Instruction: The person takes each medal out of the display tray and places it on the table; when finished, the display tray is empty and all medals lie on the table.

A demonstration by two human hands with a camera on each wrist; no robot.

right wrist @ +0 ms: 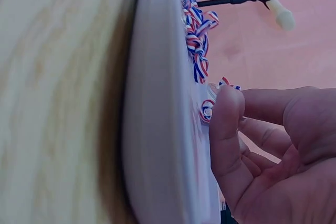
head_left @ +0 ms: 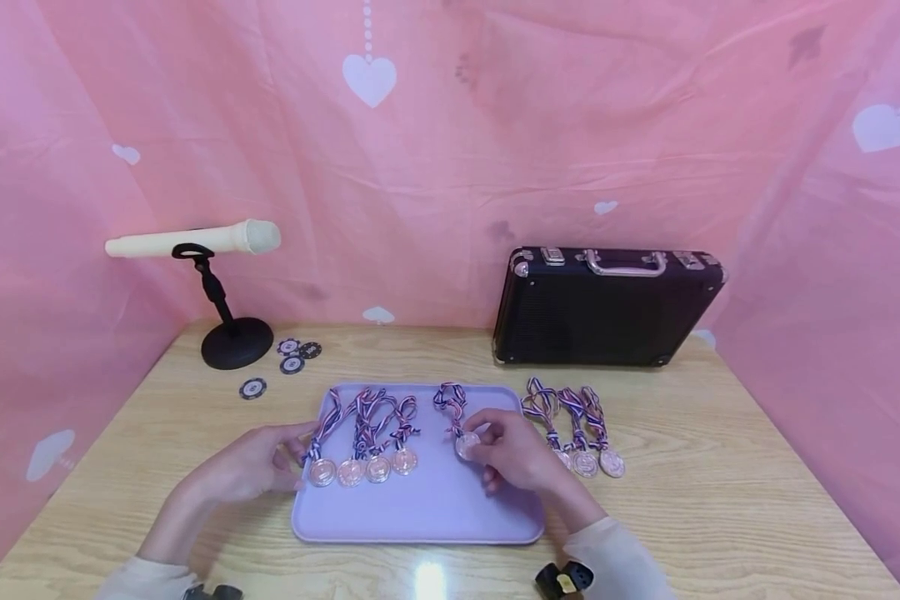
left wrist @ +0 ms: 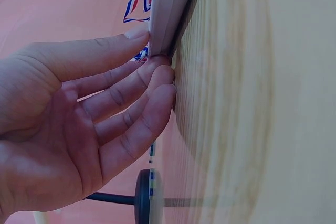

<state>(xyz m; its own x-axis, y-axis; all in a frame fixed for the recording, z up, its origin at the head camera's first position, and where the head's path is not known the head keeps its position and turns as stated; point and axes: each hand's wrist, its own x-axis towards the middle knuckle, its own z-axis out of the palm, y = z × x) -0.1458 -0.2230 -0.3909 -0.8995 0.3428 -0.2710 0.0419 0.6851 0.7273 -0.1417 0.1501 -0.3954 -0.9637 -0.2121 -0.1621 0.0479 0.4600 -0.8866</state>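
A lilac tray (head_left: pixel 420 512) lies on the table, with several medals (head_left: pixel 350 472) in a row on its left half, their red, white and blue striped ribbons knotted. My right hand (head_left: pixel 512 450) is over the tray's right half and pinches a medal (head_left: pixel 465 444) between thumb and fingers; its ribbon trails away toward the far rim. In the right wrist view the fingers (right wrist: pixel 227 129) hide most of that medal. My left hand (head_left: pixel 251 461) is at the tray's left edge. The left wrist view shows its thumb touching the rim and its relaxed fingers (left wrist: pixel 149 116) against the side.
Three ribboned medals (head_left: pixel 585 463) lie on the table right of the tray. Behind them stands a black briefcase (head_left: pixel 607 317). At the back left, a white microphone (head_left: pixel 228 239) rests on a black stand (head_left: pixel 237 342), with several poker chips (head_left: pixel 292 364) nearby. A pink curtain (head_left: pixel 435 208) hangs behind.
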